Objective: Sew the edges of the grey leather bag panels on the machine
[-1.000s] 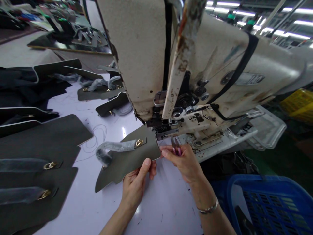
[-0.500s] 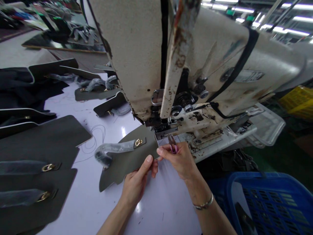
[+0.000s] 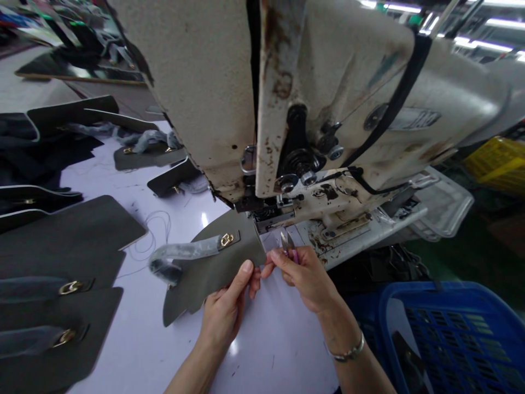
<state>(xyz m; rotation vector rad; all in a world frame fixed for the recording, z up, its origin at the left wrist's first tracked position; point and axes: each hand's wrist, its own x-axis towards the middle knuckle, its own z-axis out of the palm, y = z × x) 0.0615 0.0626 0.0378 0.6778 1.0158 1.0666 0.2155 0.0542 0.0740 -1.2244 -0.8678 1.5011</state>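
A dark olive-grey bag panel (image 3: 229, 268) lies under the head of the sewing machine (image 3: 266, 205). Its strap handle (image 3: 186, 251) is wrapped in clear plastic and joined by a gold-coloured metal link (image 3: 227, 239). My left hand (image 3: 229, 298) pinches the panel's near edge, thumb on top and fingers beneath. Small thread snips (image 3: 289, 247) with pink handles rest in my right hand (image 3: 307, 273), blades pointing away from me and slightly apart. The right thumb and forefinger are closed together just off the panel's right corner; any thread between them is too fine to make out.
Similar panels (image 3: 61, 235) with wrapped handles are piled at the left. Loose thread (image 3: 158, 230) curls on the white tabletop (image 3: 254, 350). A blue plastic basket (image 3: 451, 290) stands low at the right, beside a clear tray (image 3: 447, 213). Black fabric pieces (image 3: 49, 158) lie farther back.
My right hand has drawn slightly right, away from the panel's corner, and the snips' blades have turned and spread. The left hand keeps its hold. The whole view has shifted a little.
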